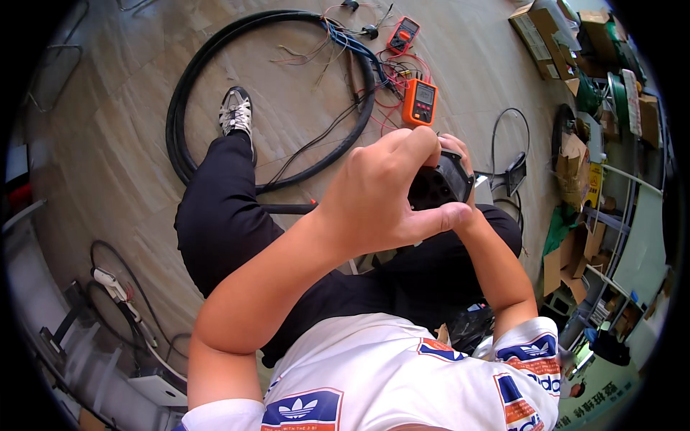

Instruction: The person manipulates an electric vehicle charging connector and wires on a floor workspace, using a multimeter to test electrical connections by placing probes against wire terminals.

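Note:
In front of my lap I hold up a black part with a flat-edged rim and several round holes in its face, like a charging socket. My left hand closes over its near left side, with the thumb stretched along its lower edge and the fingers curled at the top. Behind it, my right hand grips the far side; only some fingers and the wrist show. The left hand hides part of the socket. Just beyond my hands, an orange handheld tester lies on the floor with leads plugged in.
A thick black cable coil lies around my outstretched foot, its blue wires fanned out at the far end. A red multimeter lies near tangled leads. Shelves with cardboard boxes stand right. A white charging plug with cable lies left.

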`<control>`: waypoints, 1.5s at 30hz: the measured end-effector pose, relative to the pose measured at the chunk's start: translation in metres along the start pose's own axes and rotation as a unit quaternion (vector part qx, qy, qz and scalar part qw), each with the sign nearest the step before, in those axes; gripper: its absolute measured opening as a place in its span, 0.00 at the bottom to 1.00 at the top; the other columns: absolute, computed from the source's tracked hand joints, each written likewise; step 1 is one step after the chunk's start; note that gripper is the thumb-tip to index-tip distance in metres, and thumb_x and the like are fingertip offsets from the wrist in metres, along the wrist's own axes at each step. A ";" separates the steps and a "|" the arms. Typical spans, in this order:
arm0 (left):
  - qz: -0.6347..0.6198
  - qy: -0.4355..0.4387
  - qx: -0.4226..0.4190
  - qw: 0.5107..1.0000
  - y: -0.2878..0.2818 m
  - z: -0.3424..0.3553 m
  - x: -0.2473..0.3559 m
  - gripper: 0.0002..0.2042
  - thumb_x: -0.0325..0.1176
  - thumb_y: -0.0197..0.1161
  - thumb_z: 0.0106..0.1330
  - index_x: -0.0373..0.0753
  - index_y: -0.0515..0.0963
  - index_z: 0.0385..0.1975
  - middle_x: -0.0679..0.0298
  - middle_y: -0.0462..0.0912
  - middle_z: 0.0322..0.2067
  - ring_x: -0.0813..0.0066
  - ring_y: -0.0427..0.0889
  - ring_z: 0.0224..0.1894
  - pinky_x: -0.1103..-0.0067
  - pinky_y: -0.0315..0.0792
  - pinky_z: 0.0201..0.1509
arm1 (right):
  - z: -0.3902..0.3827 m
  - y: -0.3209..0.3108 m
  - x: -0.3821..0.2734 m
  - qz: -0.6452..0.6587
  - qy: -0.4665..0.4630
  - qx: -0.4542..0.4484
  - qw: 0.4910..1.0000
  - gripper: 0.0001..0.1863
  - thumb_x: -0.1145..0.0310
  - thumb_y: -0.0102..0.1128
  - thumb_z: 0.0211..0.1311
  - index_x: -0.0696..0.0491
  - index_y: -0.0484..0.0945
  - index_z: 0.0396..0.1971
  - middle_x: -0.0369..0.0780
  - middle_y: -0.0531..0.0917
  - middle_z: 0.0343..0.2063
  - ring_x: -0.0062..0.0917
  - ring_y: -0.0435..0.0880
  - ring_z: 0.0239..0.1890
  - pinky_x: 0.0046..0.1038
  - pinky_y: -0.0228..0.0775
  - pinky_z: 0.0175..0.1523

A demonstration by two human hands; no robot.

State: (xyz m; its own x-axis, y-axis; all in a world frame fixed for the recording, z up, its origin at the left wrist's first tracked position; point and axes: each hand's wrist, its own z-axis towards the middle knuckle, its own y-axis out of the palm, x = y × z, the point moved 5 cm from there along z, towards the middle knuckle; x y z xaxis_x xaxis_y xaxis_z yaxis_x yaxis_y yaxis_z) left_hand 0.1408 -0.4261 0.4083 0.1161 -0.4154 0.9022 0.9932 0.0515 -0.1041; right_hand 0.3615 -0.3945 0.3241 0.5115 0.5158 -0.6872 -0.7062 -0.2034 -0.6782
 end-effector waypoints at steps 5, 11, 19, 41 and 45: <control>-0.004 -0.019 -0.019 1.000 -0.004 -0.007 -0.002 0.29 0.49 0.85 0.44 0.36 0.74 0.32 0.61 0.73 0.28 0.70 0.73 0.26 0.76 0.70 0.29 | 0.013 -0.001 -0.022 -0.029 -0.071 -0.005 0.997 0.41 0.65 0.79 0.46 0.56 0.68 0.62 0.51 0.76 0.54 0.43 0.85 0.48 0.37 0.78 0.52; -0.040 -0.046 -0.017 0.998 -0.005 -0.002 -0.008 0.38 0.48 0.87 0.40 0.37 0.72 0.46 0.65 0.72 0.37 0.78 0.71 0.27 0.82 0.69 0.29 | 0.013 -0.004 -0.016 -0.033 -0.007 -0.020 0.999 0.44 0.65 0.82 0.43 0.56 0.68 0.61 0.51 0.77 0.53 0.44 0.83 0.52 0.37 0.77 0.55; -0.072 -0.036 -0.084 0.993 -0.001 -0.002 -0.015 0.47 0.37 0.89 0.35 0.39 0.75 0.62 0.60 0.75 0.50 0.70 0.79 0.52 0.78 0.77 0.48 | 0.030 -0.017 -0.037 -0.005 -0.058 -0.024 0.998 0.41 0.63 0.81 0.49 0.53 0.67 0.62 0.44 0.74 0.59 0.35 0.76 0.62 0.36 0.69 0.65; -0.125 0.065 -0.017 0.990 0.027 0.000 0.006 0.30 0.28 0.80 0.37 0.37 0.78 0.46 0.55 0.83 0.42 0.54 0.84 0.45 0.68 0.78 0.52 | 0.014 0.027 -0.037 0.290 -0.035 -0.052 0.955 0.24 0.67 0.74 0.54 0.51 0.77 0.51 0.39 0.77 0.53 0.28 0.79 0.55 0.32 0.74 0.57; -0.109 0.059 -0.039 0.991 0.028 -0.006 0.005 0.30 0.28 0.80 0.37 0.36 0.78 0.46 0.54 0.83 0.44 0.53 0.84 0.47 0.68 0.78 0.54 | 0.011 0.022 -0.042 0.173 -0.059 -0.032 0.983 0.27 0.68 0.76 0.49 0.53 0.77 0.50 0.43 0.76 0.53 0.37 0.78 0.56 0.36 0.73 0.58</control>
State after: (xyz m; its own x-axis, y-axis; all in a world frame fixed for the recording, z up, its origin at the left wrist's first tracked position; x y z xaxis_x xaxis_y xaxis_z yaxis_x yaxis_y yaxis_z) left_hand 0.1697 -0.4326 0.4075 -0.1071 -0.5120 0.8523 0.9913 -0.1205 0.0521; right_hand 0.3189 -0.4112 0.3406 0.1829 0.4985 -0.8474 -0.7931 -0.4345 -0.4268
